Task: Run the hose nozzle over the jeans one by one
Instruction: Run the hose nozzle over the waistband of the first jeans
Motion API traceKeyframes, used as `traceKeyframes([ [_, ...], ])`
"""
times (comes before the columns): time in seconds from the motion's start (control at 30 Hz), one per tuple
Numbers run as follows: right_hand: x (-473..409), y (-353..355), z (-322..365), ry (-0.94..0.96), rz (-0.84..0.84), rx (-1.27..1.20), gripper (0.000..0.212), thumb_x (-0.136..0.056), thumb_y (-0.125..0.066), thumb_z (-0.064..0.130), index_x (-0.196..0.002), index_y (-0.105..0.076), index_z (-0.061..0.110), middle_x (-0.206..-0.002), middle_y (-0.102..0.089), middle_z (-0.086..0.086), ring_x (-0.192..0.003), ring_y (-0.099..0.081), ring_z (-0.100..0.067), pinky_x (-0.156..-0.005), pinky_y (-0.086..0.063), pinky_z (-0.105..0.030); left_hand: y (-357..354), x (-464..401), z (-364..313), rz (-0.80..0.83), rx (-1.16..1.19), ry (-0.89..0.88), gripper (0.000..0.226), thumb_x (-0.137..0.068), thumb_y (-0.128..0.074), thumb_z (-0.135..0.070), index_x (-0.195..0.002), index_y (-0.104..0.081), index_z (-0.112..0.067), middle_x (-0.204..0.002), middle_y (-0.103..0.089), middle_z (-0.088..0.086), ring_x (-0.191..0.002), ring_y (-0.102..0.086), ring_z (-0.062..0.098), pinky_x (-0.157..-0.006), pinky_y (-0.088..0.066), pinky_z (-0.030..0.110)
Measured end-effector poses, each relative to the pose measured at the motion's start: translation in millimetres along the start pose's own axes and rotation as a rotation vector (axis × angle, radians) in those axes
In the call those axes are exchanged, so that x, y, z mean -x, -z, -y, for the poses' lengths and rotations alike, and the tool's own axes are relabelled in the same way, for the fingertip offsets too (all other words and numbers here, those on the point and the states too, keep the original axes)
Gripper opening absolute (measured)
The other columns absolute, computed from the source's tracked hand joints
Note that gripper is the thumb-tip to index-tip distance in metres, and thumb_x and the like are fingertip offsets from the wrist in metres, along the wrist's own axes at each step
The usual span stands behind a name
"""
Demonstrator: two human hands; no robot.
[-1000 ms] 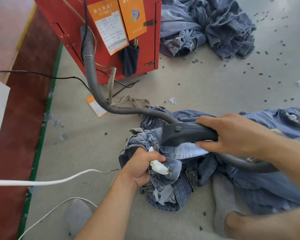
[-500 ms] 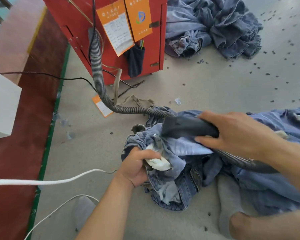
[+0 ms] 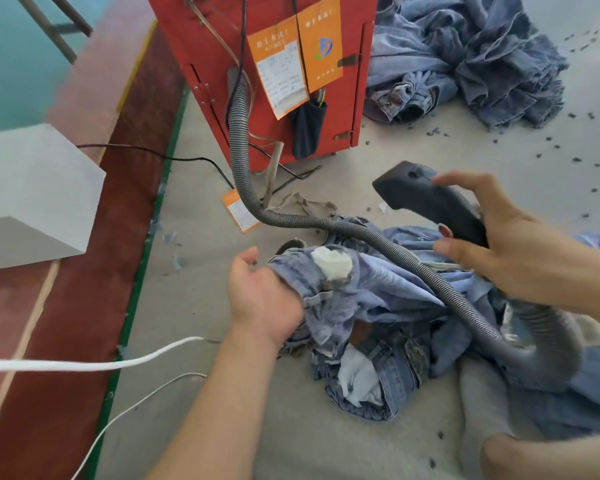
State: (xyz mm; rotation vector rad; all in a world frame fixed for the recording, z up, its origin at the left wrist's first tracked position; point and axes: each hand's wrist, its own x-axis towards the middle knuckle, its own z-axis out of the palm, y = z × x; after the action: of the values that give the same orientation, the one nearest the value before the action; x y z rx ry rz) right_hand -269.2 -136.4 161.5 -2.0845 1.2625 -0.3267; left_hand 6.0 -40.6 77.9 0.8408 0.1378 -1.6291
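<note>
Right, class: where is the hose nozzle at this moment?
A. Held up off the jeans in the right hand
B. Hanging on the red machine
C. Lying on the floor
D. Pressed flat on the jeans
A: the right hand grips the hose nozzle, raised clear of the jeans.

I see a grey concrete floor [image 3: 413, 174] carrying everything. My landmark is the red metal cabinet [image 3: 264, 81] standing on it. Right of the cabinet lies a heap of jeans [image 3: 465, 57]. In front of the cabinet, nearer me, a crumpled pair of jeans [image 3: 378, 306] lies on the floor, with an orange tag [image 3: 238, 210] between it and the cabinet's base. Dark scraps [image 3: 575, 147] dot the floor right of the cabinet. Left of it runs a green line [image 3: 153, 223].
</note>
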Motion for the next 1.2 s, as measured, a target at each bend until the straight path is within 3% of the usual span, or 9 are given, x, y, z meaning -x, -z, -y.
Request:
traceKeyframes([
  [0.17, 1, -22, 27, -0.003, 0.075, 0.009, 0.025, -0.084, -0.046, 0.073, -0.11, -0.048, 0.073, -0.099, -0.05, 0.005, -0.081, -0.056, -0.005, -0.066, -0.037, -0.021, -57, 1, 44, 0.291, 0.043, -0.016, 0.072, -0.089, -0.037, -0.047, -0.143, -0.048, -0.001, -0.148, -0.051, 0.022, -0.144, -0.044, 0.037, -0.124, -0.027, 0.044],
  [0.3, -1, -39, 30, -0.082, 0.023, 0.183, 0.059, -0.061, -0.053, 0.095, -0.108, -0.05, 0.061, -0.1, -0.039, 0.012, -0.08, -0.051, -0.007, -0.062, -0.036, -0.02, -68, -5, 63, 0.482, -0.078, 0.071, 0.079, -0.097, -0.024, -0.051, -0.155, -0.035, 0.0, -0.152, -0.041, 0.023, -0.142, -0.039, 0.035, -0.128, -0.016, 0.045],
  [0.47, -7, -40, 25, -0.052, -0.145, 0.352, 0.019, -0.095, -0.053, 0.056, -0.107, -0.056, 0.041, -0.096, -0.042, 0.0, -0.068, -0.051, -0.018, -0.061, -0.042, -0.032, -62, -13, 52, 0.497, -0.253, 0.156, 0.075, -0.089, -0.04, -0.042, -0.151, -0.04, 0.0, -0.132, -0.055, 0.014, -0.133, -0.043, 0.026, -0.117, -0.032, 0.038],
  [0.57, -17, -24, 24, -0.077, -0.154, 0.269, 0.01, -0.099, -0.05, 0.048, -0.096, -0.056, 0.04, -0.089, -0.046, 0.001, -0.067, -0.051, -0.018, -0.055, -0.035, -0.028, -50, -15, 31, 0.263, -1.022, -0.172, 0.045, -0.088, -0.054, -0.03, -0.128, -0.071, -0.021, -0.123, -0.073, -0.007, -0.118, -0.065, 0.008, -0.109, -0.05, 0.04],
  [0.7, -21, 15, 14, -0.082, -0.078, 0.08, 0.015, -0.101, -0.058, 0.039, -0.09, -0.065, 0.031, -0.065, -0.061, -0.001, -0.049, -0.051, -0.01, -0.048, -0.039, -0.025, 3, -25, 23, -0.578, -1.84, -0.787, 0.029, -0.076, -0.079, -0.029, -0.094, -0.059, -0.019, -0.092, -0.064, 0.003, -0.091, -0.06, 0.032, -0.077, -0.048, 0.046],
  [0.77, -16, 31, 11, -0.113, -0.013, -0.054, 0.012, -0.102, -0.061, 0.038, -0.095, -0.068, 0.03, -0.059, -0.059, 0.002, -0.047, -0.05, -0.008, -0.046, -0.043, -0.029, 21, -31, 17, -0.81, -1.873, -0.811, 0.043, -0.08, -0.081, -0.034, -0.112, -0.059, -0.015, -0.109, -0.059, 0.012, -0.104, -0.054, 0.039, -0.082, -0.042, 0.048],
  [0.87, -14, 48, 3, -0.186, 0.047, -0.201, 0.014, -0.103, -0.062, 0.032, -0.093, -0.07, 0.026, -0.06, -0.057, -0.002, -0.048, -0.052, -0.01, -0.042, -0.045, -0.024, 26, -36, -6, -0.412, -1.648, -0.577, 0.01, -0.1, -0.065, -0.022, -0.106, -0.071, -0.02, -0.101, -0.071, 0.003, -0.101, -0.064, 0.03, -0.074, -0.044, 0.033],
  [1.03, -25, 64, -10, -0.326, 0.08, -0.263, 0.022, -0.106, -0.058, 0.032, -0.088, -0.069, 0.024, -0.055, -0.052, 0.005, -0.042, -0.046, -0.011, -0.041, -0.044, -0.028, -1, 0, -33, -0.022, -0.902, -0.153, 0.032, -0.098, -0.056, -0.036, -0.113, -0.071, -0.012, -0.111, -0.078, 0.01, -0.105, -0.074, 0.031, -0.079, -0.063, 0.034],
  [1.2, -41, 83, -7, -0.411, 0.128, -0.375, 0.018, -0.101, -0.065, 0.038, -0.094, -0.072, 0.022, -0.066, -0.059, -0.001, -0.046, -0.05, -0.017, -0.048, -0.051, -0.033, -26, 45, -41, -0.008, -0.908, -0.018, 0.038, -0.1, -0.058, -0.035, -0.123, -0.072, -0.008, -0.121, -0.073, 0.018, -0.112, -0.071, 0.036, -0.093, -0.06, 0.047],
])
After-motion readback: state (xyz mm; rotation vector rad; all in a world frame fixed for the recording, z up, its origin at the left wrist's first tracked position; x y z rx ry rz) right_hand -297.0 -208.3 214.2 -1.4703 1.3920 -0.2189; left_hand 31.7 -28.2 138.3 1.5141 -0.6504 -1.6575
